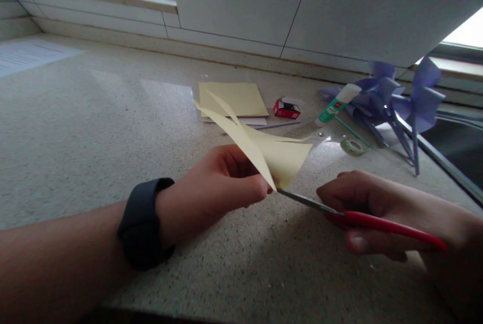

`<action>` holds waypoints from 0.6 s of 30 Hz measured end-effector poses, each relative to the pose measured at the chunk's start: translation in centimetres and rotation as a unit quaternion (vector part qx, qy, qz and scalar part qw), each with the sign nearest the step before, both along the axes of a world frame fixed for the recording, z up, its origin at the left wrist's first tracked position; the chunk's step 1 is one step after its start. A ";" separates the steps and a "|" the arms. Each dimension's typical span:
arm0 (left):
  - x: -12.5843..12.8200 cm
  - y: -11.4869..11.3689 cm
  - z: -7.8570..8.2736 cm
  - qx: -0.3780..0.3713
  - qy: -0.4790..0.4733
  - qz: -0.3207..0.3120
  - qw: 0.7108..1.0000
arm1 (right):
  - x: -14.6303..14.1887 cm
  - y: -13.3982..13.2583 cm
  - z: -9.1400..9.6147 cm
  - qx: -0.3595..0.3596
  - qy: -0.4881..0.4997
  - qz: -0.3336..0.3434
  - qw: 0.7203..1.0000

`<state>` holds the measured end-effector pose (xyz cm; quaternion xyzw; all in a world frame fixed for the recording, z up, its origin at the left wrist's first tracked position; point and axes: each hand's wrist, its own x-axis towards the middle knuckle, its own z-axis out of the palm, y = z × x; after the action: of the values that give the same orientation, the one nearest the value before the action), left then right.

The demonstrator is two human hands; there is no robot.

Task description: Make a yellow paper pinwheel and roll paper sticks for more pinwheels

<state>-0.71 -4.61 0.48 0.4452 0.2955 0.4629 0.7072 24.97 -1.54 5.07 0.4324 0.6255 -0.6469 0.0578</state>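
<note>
Pinched between thumb and fingers of my left hand (230, 178) is a sheet of yellow paper (283, 155), held up above the counter. Slits run into it, and its cut flaps curl apart. My right hand (377, 203) grips a pair of scissors (392, 228) with red handles. Their metal blades point left, and the tips meet the lower edge of the paper beside my left thumb. Whether the blades are parted there is hard to make out. A dark watch band circles my left wrist.
Behind my hands lie a stack of yellow paper (234, 97), a small red box (287, 108) and a thin purple stick (279, 125). Further right are a glue stick (337, 105), a tape roll (353, 146) and purple paper pinwheels (392, 97), near a sink edge (449, 163). A printed sheet (33, 55) lies far left.
</note>
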 end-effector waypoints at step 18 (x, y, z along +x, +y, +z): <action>-0.1 0.0 0.0 -0.010 0.034 -0.032 0.999 | 0.2 0.7 0.0 0.071 -0.042 0.100 0.992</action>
<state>-0.83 -4.65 0.51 0.4633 0.3094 0.4216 0.7155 25.17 -0.85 5.09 0.3970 0.7073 -0.5730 0.1172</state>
